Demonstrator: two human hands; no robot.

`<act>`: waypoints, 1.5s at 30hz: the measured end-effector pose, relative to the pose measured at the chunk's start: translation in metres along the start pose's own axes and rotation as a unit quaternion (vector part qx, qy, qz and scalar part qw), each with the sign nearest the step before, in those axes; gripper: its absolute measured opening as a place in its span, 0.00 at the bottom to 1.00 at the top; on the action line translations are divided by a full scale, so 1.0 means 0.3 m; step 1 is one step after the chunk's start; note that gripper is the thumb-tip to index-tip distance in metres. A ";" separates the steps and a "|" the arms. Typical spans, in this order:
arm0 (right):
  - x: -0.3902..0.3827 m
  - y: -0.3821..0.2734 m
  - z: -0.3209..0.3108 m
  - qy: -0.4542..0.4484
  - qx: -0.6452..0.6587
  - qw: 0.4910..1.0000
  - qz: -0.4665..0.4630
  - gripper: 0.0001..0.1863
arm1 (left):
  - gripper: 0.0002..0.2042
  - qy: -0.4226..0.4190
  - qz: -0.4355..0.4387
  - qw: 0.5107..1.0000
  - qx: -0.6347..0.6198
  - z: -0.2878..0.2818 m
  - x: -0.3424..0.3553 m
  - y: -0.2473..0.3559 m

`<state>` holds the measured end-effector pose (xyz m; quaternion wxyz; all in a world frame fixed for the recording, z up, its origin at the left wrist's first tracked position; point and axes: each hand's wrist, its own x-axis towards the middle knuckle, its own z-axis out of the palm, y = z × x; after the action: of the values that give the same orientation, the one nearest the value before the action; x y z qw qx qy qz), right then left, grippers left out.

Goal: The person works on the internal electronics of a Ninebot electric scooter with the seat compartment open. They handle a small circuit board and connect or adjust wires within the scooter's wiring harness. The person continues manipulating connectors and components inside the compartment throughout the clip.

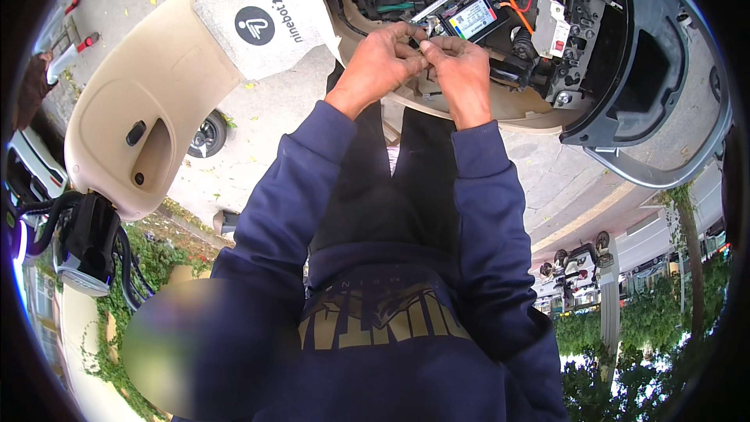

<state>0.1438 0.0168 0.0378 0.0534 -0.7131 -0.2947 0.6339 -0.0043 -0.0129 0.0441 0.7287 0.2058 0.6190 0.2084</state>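
**Close work, hidden grip**

I see my left hand (pixel 376 66) and right hand (pixel 462 78) meet, fingers curled; I can't tell how tightly they close or what they hold. Just beyond, the labelled black box (pixel 474 18) lies inside the opened beige scooter (pixel 113 137), near orange cable (pixel 521 19) and a pale switch unit (pixel 551 30).
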 end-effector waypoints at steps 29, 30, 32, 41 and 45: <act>-0.086 -0.074 0.040 0.123 -0.254 0.953 -0.105 0.11 | 0.05 0.161 -0.155 0.914 -0.340 0.063 0.092 -0.037; -0.087 -0.072 0.034 0.108 -0.232 0.962 -0.094 0.11 | 0.05 0.162 -0.157 0.909 -0.350 0.065 0.093 -0.041; -0.080 -0.064 0.032 0.099 -0.208 0.969 -0.087 0.11 | 0.05 0.161 -0.151 0.914 -0.341 0.064 0.104 -0.046; -0.056 -0.009 0.034 0.039 -0.044 0.997 -0.040 0.10 | 0.05 0.147 -0.155 0.919 -0.331 0.057 0.106 -0.042; -0.060 -0.006 0.030 0.026 -0.045 0.998 -0.045 0.11 | 0.06 0.152 -0.157 0.920 -0.324 0.059 0.103 -0.030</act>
<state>0.1343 0.0067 0.0527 0.0571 -0.7173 -0.3531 0.5979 0.0181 -0.0039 0.0165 0.6761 -0.1756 0.6451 0.3096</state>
